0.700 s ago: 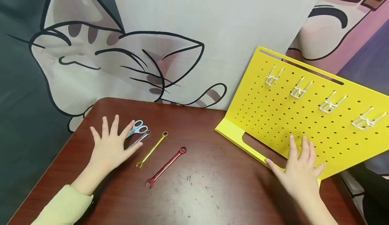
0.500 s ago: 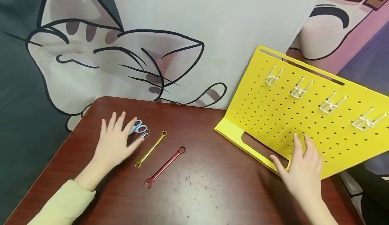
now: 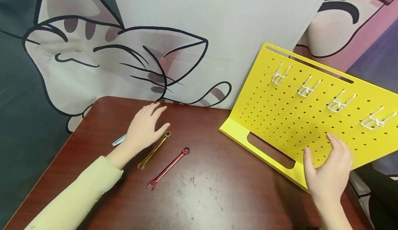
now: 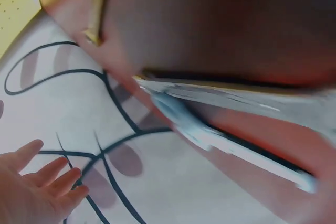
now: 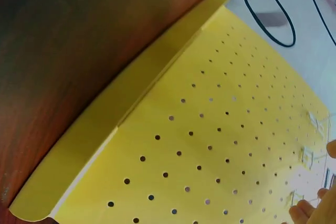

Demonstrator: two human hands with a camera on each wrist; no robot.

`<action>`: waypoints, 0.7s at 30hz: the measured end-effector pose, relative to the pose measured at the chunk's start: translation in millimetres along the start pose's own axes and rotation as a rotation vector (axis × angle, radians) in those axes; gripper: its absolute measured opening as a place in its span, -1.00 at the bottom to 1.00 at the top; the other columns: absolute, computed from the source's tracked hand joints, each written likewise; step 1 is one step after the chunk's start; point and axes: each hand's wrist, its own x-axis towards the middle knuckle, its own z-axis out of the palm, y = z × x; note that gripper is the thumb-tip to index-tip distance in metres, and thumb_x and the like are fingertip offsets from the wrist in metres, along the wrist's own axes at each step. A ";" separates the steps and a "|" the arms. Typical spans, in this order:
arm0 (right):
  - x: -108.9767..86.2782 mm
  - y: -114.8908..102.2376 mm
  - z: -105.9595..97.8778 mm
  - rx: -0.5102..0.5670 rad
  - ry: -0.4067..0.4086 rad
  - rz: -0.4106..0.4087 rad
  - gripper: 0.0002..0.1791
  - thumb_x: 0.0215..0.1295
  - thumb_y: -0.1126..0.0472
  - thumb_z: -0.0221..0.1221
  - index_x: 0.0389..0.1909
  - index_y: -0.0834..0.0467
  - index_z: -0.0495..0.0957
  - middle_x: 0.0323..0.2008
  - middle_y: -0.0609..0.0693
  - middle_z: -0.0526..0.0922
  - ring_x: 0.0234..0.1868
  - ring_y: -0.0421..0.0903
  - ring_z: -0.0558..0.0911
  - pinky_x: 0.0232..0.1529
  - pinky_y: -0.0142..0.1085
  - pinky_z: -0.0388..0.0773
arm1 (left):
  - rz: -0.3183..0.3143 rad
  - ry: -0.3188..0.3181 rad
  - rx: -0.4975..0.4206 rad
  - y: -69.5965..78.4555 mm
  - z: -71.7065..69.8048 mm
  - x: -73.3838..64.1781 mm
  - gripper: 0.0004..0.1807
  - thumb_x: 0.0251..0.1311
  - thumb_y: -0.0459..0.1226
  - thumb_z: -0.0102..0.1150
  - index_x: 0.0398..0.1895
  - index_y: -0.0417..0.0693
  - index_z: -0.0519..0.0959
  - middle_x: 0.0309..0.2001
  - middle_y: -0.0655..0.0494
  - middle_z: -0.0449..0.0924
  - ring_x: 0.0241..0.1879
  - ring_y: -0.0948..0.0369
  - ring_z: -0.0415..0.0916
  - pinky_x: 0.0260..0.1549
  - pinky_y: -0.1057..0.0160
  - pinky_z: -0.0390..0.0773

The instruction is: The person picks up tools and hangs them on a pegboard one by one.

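My left hand [image 3: 143, 128] reaches over the table with fingers extended and holds nothing. Beneath it lie light-blue scissors [image 3: 119, 140], mostly covered by the hand and wrist. The left wrist view shows those scissors beside a silver wrench [image 4: 252, 100], which the hand hides in the head view. Just right of this hand is a small yellow wrench [image 3: 153, 151], then a larger red wrench [image 3: 169, 168]. In front of the yellow pegboard [image 3: 280, 111] my right hand [image 3: 331, 173] hovers, thumb and fingers apart, nothing between them.
White double-prong hooks [image 3: 306, 86] line the upper part of the pegboard, which stands at the right on its yellow foot. The brown table [image 3: 199, 209] ends at a wall sheet [image 3: 242, 16] with cartoon drawings.
My left hand has moved right and away from me, now covering the scissors' handles and the silver wrench. My right hand has shifted right along the pegboard, its fingers bending a little.
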 end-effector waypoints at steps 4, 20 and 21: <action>5.2 -4.9 -3.8 0.031 0.115 0.078 -0.34 0.28 0.08 0.25 0.32 0.38 0.48 0.18 0.45 0.58 0.27 0.23 0.49 0.48 -0.19 0.21 | 0.012 -0.008 -0.081 15.6 7.5 21.8 -0.32 0.41 0.03 0.30 0.46 -0.14 0.49 0.47 -0.22 0.46 0.49 -0.19 0.38 0.50 -0.24 0.37; 19.9 14.6 -37.4 -0.011 0.320 0.410 -0.56 0.40 0.23 0.17 0.29 0.06 0.53 0.04 -0.56 0.38 0.20 -0.55 0.38 0.40 -0.42 0.26 | -0.029 -0.050 -0.639 85.6 61.5 100.5 -0.42 0.42 -0.20 0.36 0.44 -0.17 0.50 0.36 -0.14 0.60 0.36 -0.05 0.55 0.41 -0.01 0.53; 18.6 19.9 -39.7 -0.015 0.318 0.416 -0.56 0.43 0.21 0.17 0.30 0.03 0.52 0.04 -0.57 0.37 0.19 -0.56 0.38 0.39 -0.43 0.26 | -0.027 -0.051 -0.674 90.6 64.7 104.6 -0.43 0.41 -0.22 0.36 0.43 -0.19 0.51 0.35 -0.15 0.61 0.35 -0.06 0.57 0.41 0.02 0.54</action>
